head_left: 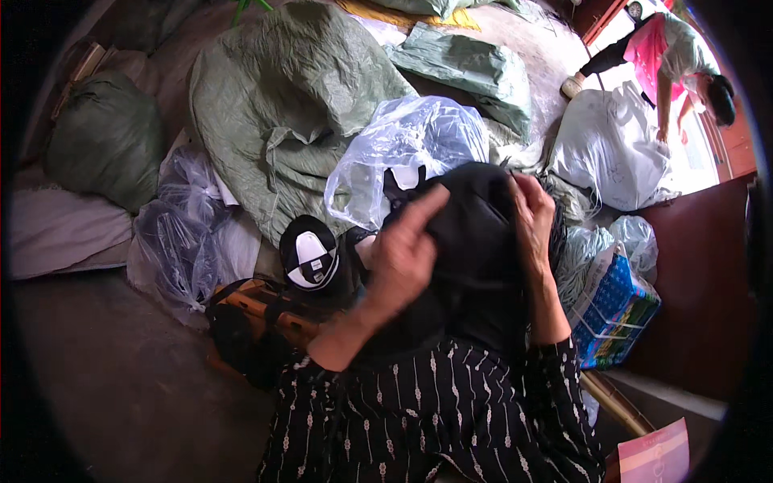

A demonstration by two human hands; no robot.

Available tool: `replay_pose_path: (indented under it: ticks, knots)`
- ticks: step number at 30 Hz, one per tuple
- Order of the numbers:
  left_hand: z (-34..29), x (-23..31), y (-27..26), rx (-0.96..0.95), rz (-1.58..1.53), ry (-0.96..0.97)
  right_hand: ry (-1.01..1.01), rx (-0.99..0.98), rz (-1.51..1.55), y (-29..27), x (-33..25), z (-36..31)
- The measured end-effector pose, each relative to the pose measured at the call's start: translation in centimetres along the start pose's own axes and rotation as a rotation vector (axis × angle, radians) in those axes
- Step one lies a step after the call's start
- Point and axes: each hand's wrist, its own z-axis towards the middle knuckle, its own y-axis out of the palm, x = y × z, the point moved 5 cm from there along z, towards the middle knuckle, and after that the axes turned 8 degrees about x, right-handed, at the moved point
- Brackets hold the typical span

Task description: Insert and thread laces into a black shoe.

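Note:
On my lap lies a dark black fabric piece point(475, 233), rounded at the top; its exact kind is hard to make out. My right hand point(535, 217) pinches its right edge between thumb and fingers. Over its left side hovers my left hand point(405, 258), slightly blurred, index finger stretched out and the other fingers loosely bent, with nothing visible in it. Left of that hand sits a black-and-white cap-like item point(312, 258) bearing small labels. A similar black-and-white piece point(405, 175) shows at the mouth of a clear plastic bag point(439, 129) just beyond the fabric.
Large green woven sacks point(282, 88) spread ahead. Knotted clear bags point(183, 225) and a stuffed green sack point(109, 141) lie left. An orange-brown basket point(278, 310) stands by my left knee, a strapped blue package point(616, 310) at right. A person point(668, 60) bends over a white sack point(608, 149).

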Motion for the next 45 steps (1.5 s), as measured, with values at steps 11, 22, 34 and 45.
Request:
replay_pose_path:
  ticks: [11, 22, 34, 45]
  knots:
    - [1.1, -11.9, -1.0, 0.273, -0.502, -0.586, -0.035, -0.171, 0.024, 7.8, -1.9, 2.6]
    - [2.8, -16.9, -13.6, 0.222, -0.52, -0.605, 0.396, 0.172, 0.541, -17.2, 10.6, 4.2]
    - [5.8, -12.6, -44.4, 0.672, -0.352, -0.391, 0.422, 0.45, 0.144, -32.9, 20.8, 1.4]
    - [-1.3, -9.1, -55.9, 0.816, -0.453, -0.262, -0.023, -0.375, -0.037, 0.4, -0.8, -6.8]
